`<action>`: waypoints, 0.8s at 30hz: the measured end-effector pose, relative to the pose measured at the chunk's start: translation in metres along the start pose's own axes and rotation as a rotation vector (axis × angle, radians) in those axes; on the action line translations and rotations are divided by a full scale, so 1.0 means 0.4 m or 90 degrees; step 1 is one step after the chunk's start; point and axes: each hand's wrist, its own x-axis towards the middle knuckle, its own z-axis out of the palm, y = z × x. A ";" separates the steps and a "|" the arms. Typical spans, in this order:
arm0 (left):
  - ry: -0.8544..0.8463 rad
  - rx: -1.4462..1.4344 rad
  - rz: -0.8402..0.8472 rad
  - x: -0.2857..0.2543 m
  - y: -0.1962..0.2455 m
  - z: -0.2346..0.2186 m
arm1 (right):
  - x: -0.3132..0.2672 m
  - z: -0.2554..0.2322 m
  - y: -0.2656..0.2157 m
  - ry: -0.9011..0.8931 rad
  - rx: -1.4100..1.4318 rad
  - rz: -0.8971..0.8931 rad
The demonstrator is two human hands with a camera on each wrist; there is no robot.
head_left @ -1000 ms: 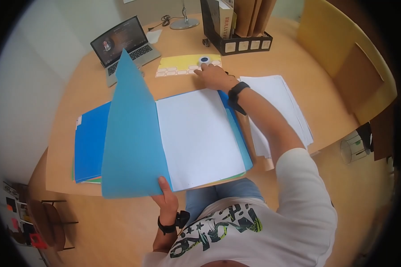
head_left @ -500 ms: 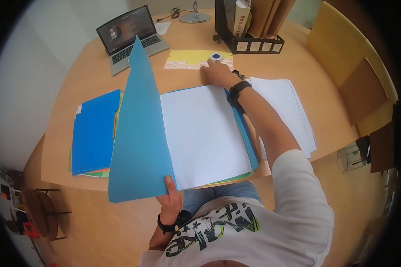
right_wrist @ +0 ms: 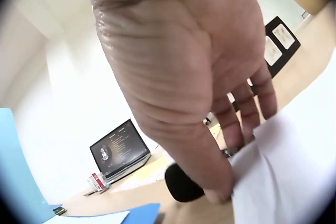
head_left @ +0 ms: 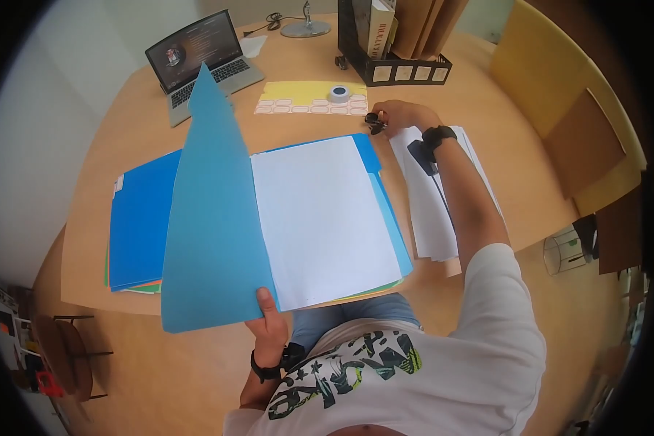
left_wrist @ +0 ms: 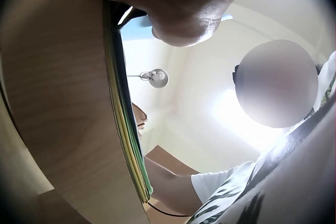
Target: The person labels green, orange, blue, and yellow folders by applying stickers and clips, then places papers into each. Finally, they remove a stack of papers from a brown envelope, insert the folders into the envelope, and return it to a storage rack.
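My left hand [head_left: 271, 334] pinches the lower edge of a light-blue folder's raised cover [head_left: 214, 225], thumb on the inner face. White paper [head_left: 323, 225] lies in the opened folder. At the table's right, my right hand [head_left: 416, 116] is at the top edge of a stack of white sheets [head_left: 425, 200]. In the right wrist view its thumb [right_wrist: 210, 179] and fingers lie on either side of the sheets' bent corner [right_wrist: 262, 155]. Black binder clips [head_left: 375, 122] sit just left of its fingertips. The left wrist view shows the stacked folders' edges [left_wrist: 128, 140] along the table.
More folders [head_left: 145, 221] lie at the left, blue on top. Farther back are a laptop [head_left: 203, 62], a yellow label sheet [head_left: 283, 93] with a small round white device [head_left: 339, 93], a lamp base [head_left: 305, 29] and a black file rack [head_left: 412, 73]. A yellow chair [head_left: 559, 80] stands at right.
My right hand has moved right, from over the label sheet beside the round device to the top of the white stack. The left hand keeps holding the folder cover up.
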 end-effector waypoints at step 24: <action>0.041 0.018 0.069 -0.023 -0.064 -0.009 | 0.200 -0.039 -0.319 -0.285 0.330 -0.334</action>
